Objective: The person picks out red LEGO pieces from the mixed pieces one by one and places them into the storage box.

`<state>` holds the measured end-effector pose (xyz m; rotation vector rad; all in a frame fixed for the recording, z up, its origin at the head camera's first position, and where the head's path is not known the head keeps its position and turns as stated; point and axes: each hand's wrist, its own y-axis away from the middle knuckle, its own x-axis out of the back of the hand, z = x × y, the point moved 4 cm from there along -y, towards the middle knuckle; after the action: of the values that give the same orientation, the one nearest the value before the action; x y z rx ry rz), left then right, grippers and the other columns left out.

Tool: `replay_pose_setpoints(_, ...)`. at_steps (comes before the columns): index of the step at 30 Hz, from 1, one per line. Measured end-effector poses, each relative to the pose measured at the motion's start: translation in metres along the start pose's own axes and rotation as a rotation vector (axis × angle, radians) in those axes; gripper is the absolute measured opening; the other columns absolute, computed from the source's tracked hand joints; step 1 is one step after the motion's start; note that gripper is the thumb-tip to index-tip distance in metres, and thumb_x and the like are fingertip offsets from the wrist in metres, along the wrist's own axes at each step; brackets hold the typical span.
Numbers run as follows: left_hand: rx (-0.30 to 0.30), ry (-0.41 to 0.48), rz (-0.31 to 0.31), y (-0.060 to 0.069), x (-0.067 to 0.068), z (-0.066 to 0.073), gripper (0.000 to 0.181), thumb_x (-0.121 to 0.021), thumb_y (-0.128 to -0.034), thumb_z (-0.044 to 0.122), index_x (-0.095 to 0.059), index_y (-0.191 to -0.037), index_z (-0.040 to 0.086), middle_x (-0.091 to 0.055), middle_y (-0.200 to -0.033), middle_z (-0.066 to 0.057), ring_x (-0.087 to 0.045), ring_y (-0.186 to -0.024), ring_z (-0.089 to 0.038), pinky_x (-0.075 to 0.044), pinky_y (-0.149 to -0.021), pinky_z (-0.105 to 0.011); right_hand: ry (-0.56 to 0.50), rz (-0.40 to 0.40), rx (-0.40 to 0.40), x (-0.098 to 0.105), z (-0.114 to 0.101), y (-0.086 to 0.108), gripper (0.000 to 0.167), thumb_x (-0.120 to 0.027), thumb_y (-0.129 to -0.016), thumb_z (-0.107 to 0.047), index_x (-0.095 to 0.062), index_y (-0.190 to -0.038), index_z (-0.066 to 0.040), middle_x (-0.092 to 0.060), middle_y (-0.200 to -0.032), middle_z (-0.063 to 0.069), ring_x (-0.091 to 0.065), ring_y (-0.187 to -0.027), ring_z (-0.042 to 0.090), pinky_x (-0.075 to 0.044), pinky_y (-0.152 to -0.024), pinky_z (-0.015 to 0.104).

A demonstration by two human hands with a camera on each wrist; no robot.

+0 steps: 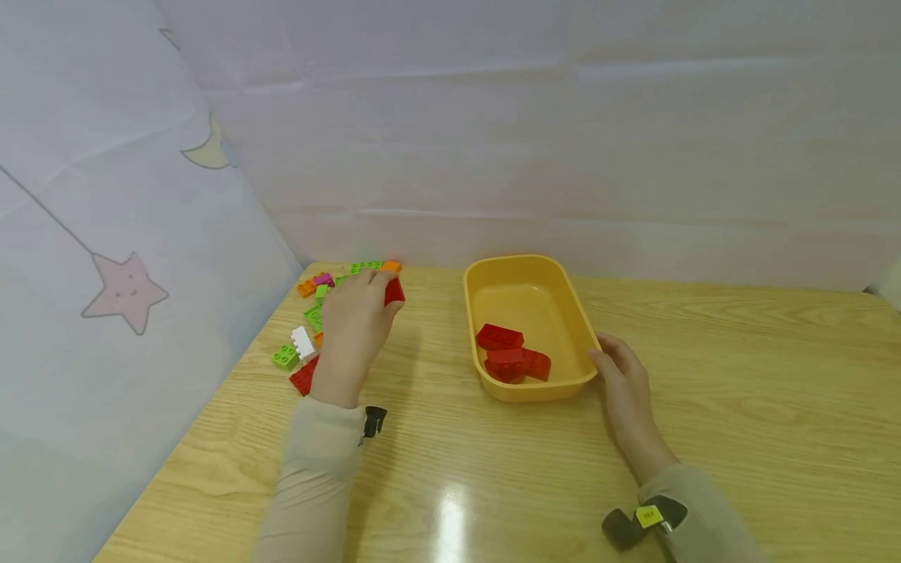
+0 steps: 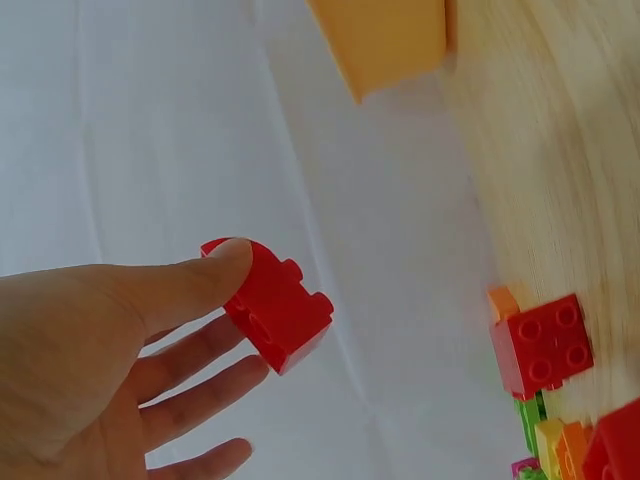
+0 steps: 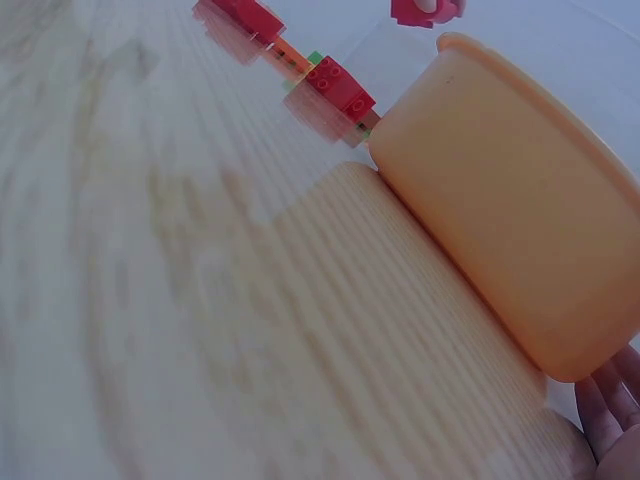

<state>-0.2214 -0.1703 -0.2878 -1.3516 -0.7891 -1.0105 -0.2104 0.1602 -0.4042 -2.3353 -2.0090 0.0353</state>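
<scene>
My left hand (image 1: 356,320) pinches a red toy building brick (image 2: 272,308) between thumb and fingers, up above the table at the left. In the left wrist view the brick shows a rounded end under the thumb and studs on one side. At the near right corner of a yellow plastic tub (image 1: 580,313), my right hand (image 1: 626,391) grips the rim, thumb on top and fingers along the outer wall. Several red bricks (image 1: 501,338) lie inside the tub at its near left end.
Loose bricks lie at the table's left edge: a green brick (image 1: 285,357), a white brick (image 1: 303,343), an orange brick (image 1: 306,288) and others, some behind my left hand. A pale cloth (image 1: 493,141) hangs behind the wooden table (image 1: 739,375).
</scene>
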Motion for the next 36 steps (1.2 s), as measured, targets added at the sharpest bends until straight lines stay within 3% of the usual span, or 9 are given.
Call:
replay_pose_setpoints(14,-0.181,-0.090,0.109,0.007,-0.009,0.051,0.041,-0.079,-0.0866,0.028,-0.068,-0.123,0.013,-0.068,-0.117,-0.005,-0.064,-0.105,-0.026,-0.051,-0.086,-0.042,0.013,-0.011,-0.017,0.000,0.000,0.000,0.039,-0.050,-0.103,-0.018,-0.050,-0.136,0.003,-0.056,-0.119,-0.006,-0.054,-0.104,0.006,-0.046,-0.085,0.012)
replay_pose_setpoints(21,-0.273,-0.122,0.106,0.012,-0.017,0.074,0.040,-0.079,-0.0863,0.029,-0.067,-0.123,0.016,-0.067,-0.118,-0.001,-0.060,-0.111,-0.022,-0.050,-0.085,-0.038,0.000,-0.014,-0.020,-0.001,0.000,0.000,0.039,-0.050,-0.103,-0.018,-0.050,-0.136,0.003,-0.056,-0.120,-0.004,-0.054,-0.103,0.007,-0.046,-0.085,0.012)
replay_pose_setpoints(27,-0.355,-0.136,0.140,0.018,-0.022,0.090,0.043,-0.080,-0.0847,0.026,-0.067,-0.124,0.015,-0.068,-0.118,0.001,-0.061,-0.110,-0.020,-0.050,-0.085,-0.035,0.006,-0.009,-0.023,-0.001,0.000,0.000,0.039,-0.050,-0.103,-0.018,-0.051,-0.136,0.003,-0.056,-0.120,-0.004,-0.053,-0.105,0.007,-0.045,-0.086,0.012)
replay_pose_setpoints(36,-0.412,-0.151,0.119,0.022,-0.026,0.104,0.042,-0.077,-0.0876,0.018,-0.065,-0.128,0.018,-0.068,-0.120,0.004,-0.061,-0.108,-0.019,-0.049,-0.086,-0.034,0.002,0.002,-0.025,-0.003,0.000,0.001,0.037,-0.050,-0.103,-0.016,-0.052,-0.135,0.003,-0.056,-0.119,-0.004,-0.053,-0.105,0.009,-0.045,-0.086,0.013)
